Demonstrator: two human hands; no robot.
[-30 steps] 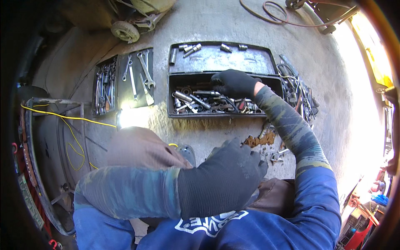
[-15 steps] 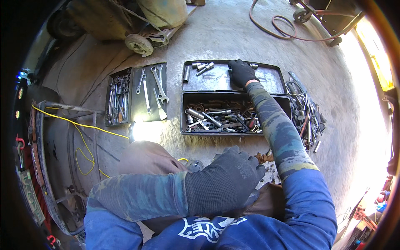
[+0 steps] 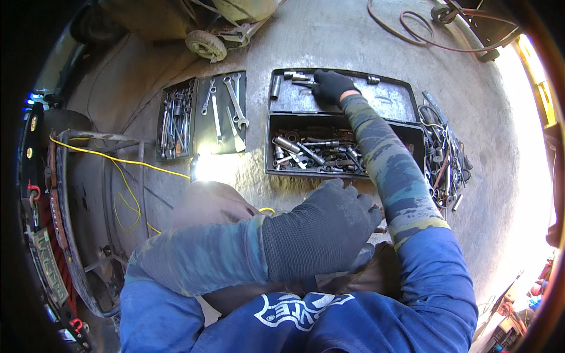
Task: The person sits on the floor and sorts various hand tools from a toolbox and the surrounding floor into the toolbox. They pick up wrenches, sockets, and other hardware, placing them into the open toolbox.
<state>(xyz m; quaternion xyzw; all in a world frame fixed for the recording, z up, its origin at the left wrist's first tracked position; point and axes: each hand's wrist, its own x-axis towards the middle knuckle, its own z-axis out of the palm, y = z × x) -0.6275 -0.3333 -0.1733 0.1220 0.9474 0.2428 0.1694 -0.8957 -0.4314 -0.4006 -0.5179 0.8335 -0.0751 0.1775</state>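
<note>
Black-gloved right hand [image 3: 331, 87] stretches over the lid [image 3: 385, 94] near its far edge, beside sockets [image 3: 297, 76]; left hand [image 3: 329, 226] crooks inward; I can't tell either grip.

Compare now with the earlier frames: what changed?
The right hand went from above the toolbox tray away into the open lid, then left toward the sockets; any grip is hidden. Left hand stayed over the lap; wrenches unmoved.

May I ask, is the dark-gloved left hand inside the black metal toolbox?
No, the left hand is over the brown trousers, outside the toolbox.
</note>
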